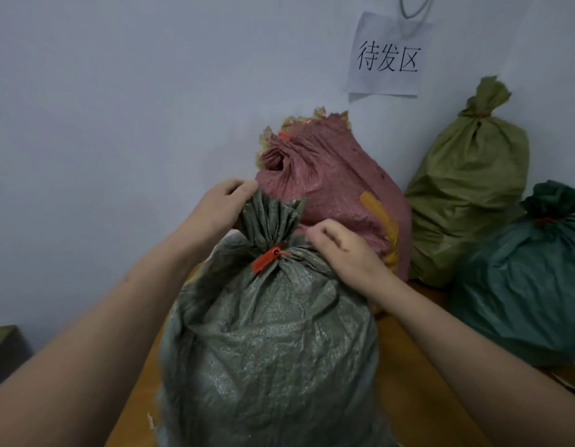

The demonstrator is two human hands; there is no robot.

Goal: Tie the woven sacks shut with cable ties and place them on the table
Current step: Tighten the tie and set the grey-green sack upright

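- The grey-green sack stands upright right in front of me, its long axis vertical and its gathered neck pointing up between my two hands.
- An orange cable tie already cinches that neck, with its tab angled down to the left.
- My left hand curls round the ruffled top from the left and grips it.
- My right hand sits just right of the neck on the sack's shoulder with its fingers curled. I cannot tell whether it pinches anything.
- Both hands are about equally near the neck.
- The sack's base is out of view. The wooden table shows on either side of it, so I judge it is on or at the table edge.
- The pink sack is directly behind it, so any push inward goes towards that one.
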